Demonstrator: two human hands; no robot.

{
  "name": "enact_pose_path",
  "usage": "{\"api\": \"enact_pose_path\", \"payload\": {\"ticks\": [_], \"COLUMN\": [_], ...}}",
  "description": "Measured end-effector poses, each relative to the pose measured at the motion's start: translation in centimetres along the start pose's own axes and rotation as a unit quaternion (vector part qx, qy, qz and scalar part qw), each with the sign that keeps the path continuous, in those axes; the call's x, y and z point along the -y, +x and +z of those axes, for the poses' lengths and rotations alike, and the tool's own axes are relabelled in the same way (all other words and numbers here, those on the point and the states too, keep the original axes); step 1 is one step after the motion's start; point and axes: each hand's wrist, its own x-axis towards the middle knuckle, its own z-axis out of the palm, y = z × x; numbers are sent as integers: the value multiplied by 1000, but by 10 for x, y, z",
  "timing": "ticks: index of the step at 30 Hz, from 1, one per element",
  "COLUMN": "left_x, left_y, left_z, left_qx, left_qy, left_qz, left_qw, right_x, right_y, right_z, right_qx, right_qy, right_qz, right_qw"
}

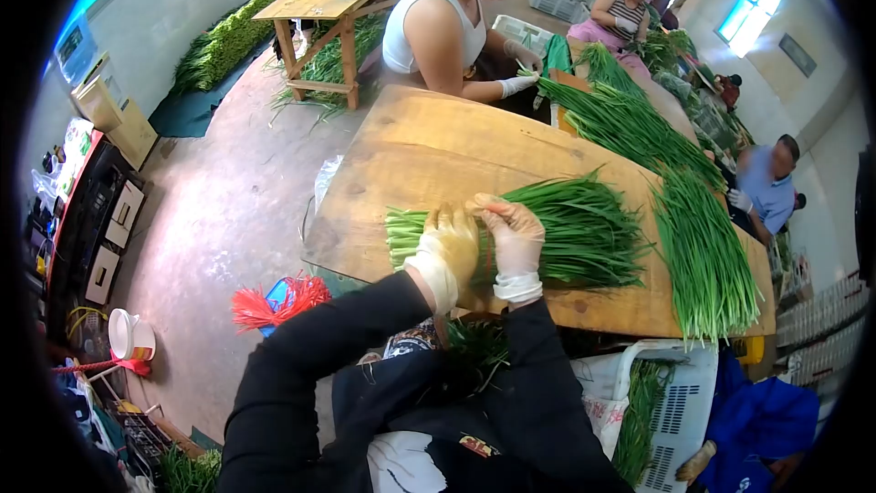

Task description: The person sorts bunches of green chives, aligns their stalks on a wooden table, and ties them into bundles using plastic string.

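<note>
A thick bundle of garlic chives [584, 233] lies across the wooden table before me, pale cut stems at the left and green leaves at the right. Over its stem end, my left hand [447, 246] in a whitish glove presses down, fingers curled on the stems. My right hand [513, 237], also gloved, is closed in a pinch above the bundle, right beside the left fingers. A thin red strip seems to run at its fingertips and around the stems, partly hidden by both hands.
More garlic chives [707, 256] lie on the wooden table [411, 141] at the right. Across it, a person [447, 32] handles stems with gloved hands. Red plastic strips [283, 301] sit at my left. A white crate [675, 411] with greens stands at the lower right, beside a blue-clothed person.
</note>
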Motion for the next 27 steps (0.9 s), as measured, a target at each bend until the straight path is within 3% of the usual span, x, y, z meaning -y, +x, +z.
{"api": "enact_pose_path", "payload": {"ticks": [2, 5, 9, 11, 12, 13, 15, 16, 17, 19, 21, 23, 25, 27], "left_x": [3, 5, 7, 15, 15, 18, 22, 20, 17, 13, 13, 15, 22, 37], "left_y": [5, 5, 6, -4, 2, 8, 16, 17, 17, 13, 9, 8, 14, 24], "left_z": [17, 30, 34, 6, 9, 18, 24, 26, 25, 26, 28, 24, 27, 21], "left_qx": [-24, -47, -88, -108, -216, -214, -223, -216, -214, -236, -220, -244, -226, -20], "left_qy": [-13, -59, -35, -304, -395, -390, -487, -523, -522, -362, -361, -340, -362, -524], "left_qz": [-14, -18, -24, 11, 31, 38, 106, 95, 102, 81, 76, 112, 137, 241], "left_qw": [1000, 997, 995, 947, 893, 895, 838, 819, 820, 898, 903, 901, 894, 817], "right_x": [10, 19, 2, 12, 15, 15, 15, 17, 17, 17, 19, 21, 15, 9], "right_y": [-1, -23, -51, -46, -42, -39, -35, -34, -35, -41, -50, -55, -66, -70], "right_z": [-1, -9, -22, -18, -13, -11, -10, -9, -11, -14, -13, -19, -29, -40], "right_qx": [-3, 73, 79, 55, 36, 30, 11, 7, 2, 22, 39, 47, 52, 63], "right_qy": [27, -68, 25, 80, 139, 142, 191, 181, 182, 188, 126, 150, 180, 207], "right_qz": [20, -95, -94, -5, 2, -2, 23, 12, 8, 35, 16, 9, 15, 24], "right_qw": [999, 991, 992, 995, 990, 989, 981, 983, 983, 981, 991, 988, 982, 976]}}
